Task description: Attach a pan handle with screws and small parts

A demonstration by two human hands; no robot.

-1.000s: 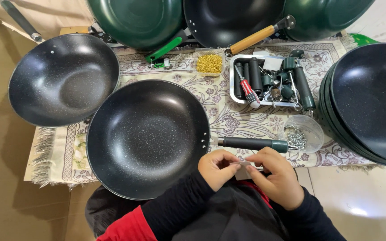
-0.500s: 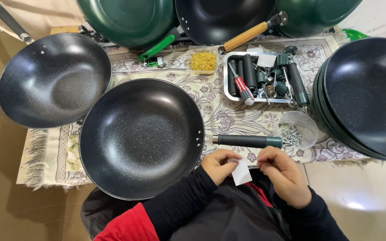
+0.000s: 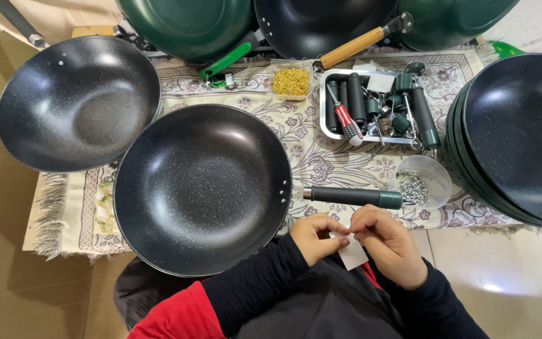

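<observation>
Small cookware assembly workstation, set low on a tiled floor. Evidence: unhandled black woks (image 3: 203, 188) on a patterned cloth (image 3: 321, 157), a stack of identical pans (image 3: 522, 135), a metal tray (image 3: 381, 107) of loose handles and a screwdriver, and a clear bowl of screws (image 3: 418, 185).

A low counter (image 3: 64, 220) is covered by a fringed floral cloth (image 3: 321, 157), and glossy beige floor tiles (image 3: 503, 276) are lit from above.

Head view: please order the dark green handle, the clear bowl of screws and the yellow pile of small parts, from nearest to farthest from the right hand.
From the right hand:
1. dark green handle, lying just above it.
2. clear bowl of screws, up and to the right.
3. yellow pile of small parts, far up the cloth.
</observation>
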